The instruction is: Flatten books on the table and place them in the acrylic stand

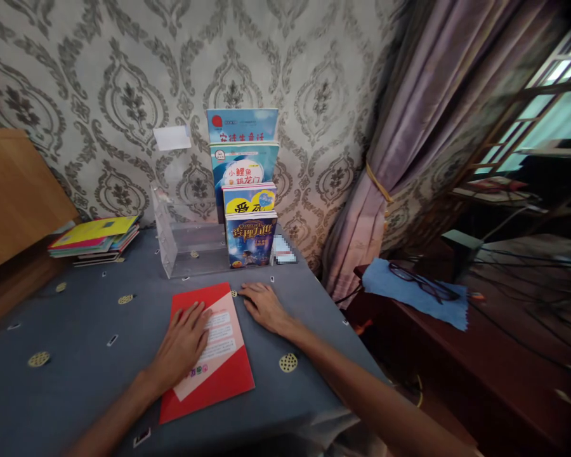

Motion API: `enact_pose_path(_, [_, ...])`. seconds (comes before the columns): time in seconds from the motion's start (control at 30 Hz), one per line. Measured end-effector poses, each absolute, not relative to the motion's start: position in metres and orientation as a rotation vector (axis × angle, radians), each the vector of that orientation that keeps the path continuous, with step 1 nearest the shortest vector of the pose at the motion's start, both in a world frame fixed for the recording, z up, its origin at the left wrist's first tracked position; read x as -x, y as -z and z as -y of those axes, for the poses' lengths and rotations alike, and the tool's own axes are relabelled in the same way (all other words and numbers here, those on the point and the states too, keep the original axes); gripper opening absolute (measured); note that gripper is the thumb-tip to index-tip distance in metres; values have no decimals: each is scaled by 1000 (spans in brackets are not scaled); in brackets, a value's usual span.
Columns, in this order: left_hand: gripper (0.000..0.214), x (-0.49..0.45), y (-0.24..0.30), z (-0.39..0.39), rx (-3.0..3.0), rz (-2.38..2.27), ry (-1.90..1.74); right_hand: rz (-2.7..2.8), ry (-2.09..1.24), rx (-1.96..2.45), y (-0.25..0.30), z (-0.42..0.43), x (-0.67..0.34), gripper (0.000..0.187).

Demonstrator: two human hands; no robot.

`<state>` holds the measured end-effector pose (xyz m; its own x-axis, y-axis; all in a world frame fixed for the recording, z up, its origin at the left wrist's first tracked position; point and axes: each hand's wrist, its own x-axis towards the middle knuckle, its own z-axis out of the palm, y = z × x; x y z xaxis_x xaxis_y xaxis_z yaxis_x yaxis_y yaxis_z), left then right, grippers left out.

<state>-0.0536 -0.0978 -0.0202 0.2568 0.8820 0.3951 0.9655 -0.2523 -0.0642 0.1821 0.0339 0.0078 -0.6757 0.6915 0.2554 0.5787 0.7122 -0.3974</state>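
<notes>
Head view: red booklet (221, 384) lies flat on the blue-grey surface (76, 355), near its front edge; left hand (183, 346) rests palm-down on the booklet, grip spread, fingers flat, pinching nothing; right hand (264, 306) is flat on the surface at the booklet's far right corner, grip also spread; can't tell if its fingertips touch the cover; clear rack (169, 244) just behind, four books (250, 238) standing in its right side; book stack (95, 238) far left.
</notes>
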Motion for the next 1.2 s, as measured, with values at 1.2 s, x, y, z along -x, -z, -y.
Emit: enact_pose_path(1.2, [42, 9, 12, 44, 2370, 1717, 473, 2315, -427, 1064, 2, -57, -185, 31])
